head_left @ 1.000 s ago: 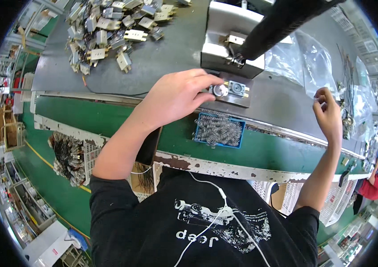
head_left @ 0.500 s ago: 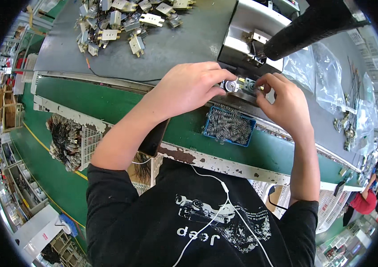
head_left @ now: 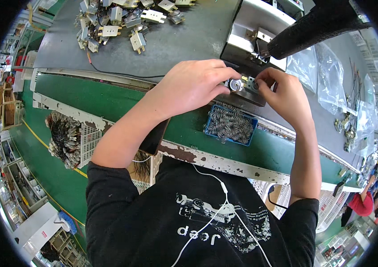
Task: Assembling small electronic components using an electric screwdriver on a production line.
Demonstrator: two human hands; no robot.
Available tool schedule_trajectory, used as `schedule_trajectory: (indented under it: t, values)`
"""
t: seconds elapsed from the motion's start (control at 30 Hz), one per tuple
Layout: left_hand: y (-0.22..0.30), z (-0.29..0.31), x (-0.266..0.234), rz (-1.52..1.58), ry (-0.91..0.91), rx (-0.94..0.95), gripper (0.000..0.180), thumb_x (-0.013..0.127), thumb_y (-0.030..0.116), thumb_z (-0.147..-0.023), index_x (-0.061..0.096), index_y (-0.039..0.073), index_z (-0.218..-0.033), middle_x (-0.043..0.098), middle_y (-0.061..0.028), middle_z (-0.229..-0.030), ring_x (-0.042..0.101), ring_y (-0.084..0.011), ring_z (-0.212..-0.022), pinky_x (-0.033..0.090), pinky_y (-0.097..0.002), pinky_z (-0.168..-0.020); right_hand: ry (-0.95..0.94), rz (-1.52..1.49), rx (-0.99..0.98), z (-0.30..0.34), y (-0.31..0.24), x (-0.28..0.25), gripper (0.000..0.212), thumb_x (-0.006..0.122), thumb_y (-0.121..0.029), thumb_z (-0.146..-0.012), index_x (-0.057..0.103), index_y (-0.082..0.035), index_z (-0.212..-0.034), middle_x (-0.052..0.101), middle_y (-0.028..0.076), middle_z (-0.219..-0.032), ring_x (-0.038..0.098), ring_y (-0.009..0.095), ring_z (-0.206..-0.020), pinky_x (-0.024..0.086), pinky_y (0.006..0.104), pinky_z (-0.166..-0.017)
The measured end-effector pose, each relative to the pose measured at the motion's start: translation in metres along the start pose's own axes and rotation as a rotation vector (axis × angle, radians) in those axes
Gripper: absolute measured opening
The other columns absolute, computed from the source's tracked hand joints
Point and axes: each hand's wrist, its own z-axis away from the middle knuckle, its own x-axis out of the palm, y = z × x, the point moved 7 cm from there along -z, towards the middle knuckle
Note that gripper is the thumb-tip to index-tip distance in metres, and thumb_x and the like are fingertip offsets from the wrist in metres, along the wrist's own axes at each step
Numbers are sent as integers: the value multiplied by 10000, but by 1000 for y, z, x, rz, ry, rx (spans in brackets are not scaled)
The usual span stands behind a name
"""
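My left hand [head_left: 195, 84] pinches a small metal part with a round, light face [head_left: 235, 85] between thumb and fingertips. Just to its right, my right hand [head_left: 284, 91] has thumb and forefinger closed on a small metal fitting [head_left: 252, 83] with a dark round centre. Both pieces lie close together over a dark metal block at the bench edge, below a machine with a shiny metal housing [head_left: 238, 44]. Nearer to me, a blue tray [head_left: 206, 132] holds many small coil springs [head_left: 231, 124].
A heap of small metal-cased parts [head_left: 137, 41] covers the far left of the grey bench. A thick black arm [head_left: 304, 38] slants over the machine, with clear plastic bags [head_left: 329, 75] to its right. One dark wire [head_left: 122, 76] runs along the bench edge; a phone-like dark slab [head_left: 154, 138] lies under my left forearm.
My right thumb and forefinger have drawn closer together on the fitting. My left hand, with its round-faced part, has shifted slightly to the right.
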Motion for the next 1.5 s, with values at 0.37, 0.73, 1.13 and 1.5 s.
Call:
schedule_trajectory:
  t: [0.37,0.73,1.13,1.5]
  values:
    - [13,-7,-2,72,6,22,306,725,159,-836,686,107,-1135,667,-58,-1013,674,-272,-863,543,-372,-742,82,-394,-53,36,-26,-7,416,679,37,-864,632,-67,-1263,664,15,-877,584,59,-732,468,226,-657]
    - [24,-12,1,166,-30,0,390,756,158,-820,676,98,-1197,657,-67,-1093,679,-245,-847,545,-349,-740,122,-425,-33,39,-16,-3,446,708,41,-854,618,-65,-1278,654,13,-877,568,53,-733,479,225,-679]
    - [11,-17,-5,116,40,35,305,704,199,-867,685,85,-1149,665,-92,-986,673,-283,-883,537,-403,-782,639,-311,-309,49,-10,-62,374,696,78,-863,614,9,-1221,693,79,-1044,656,117,-856,536,269,-744]
    - [6,-43,32,103,-95,-17,304,698,207,-883,675,139,-1179,645,-70,-1043,661,-266,-902,532,-375,-805,769,-545,-518,-13,-67,-115,498,704,-142,-861,504,26,-1285,664,120,-1070,642,190,-913,529,312,-801]
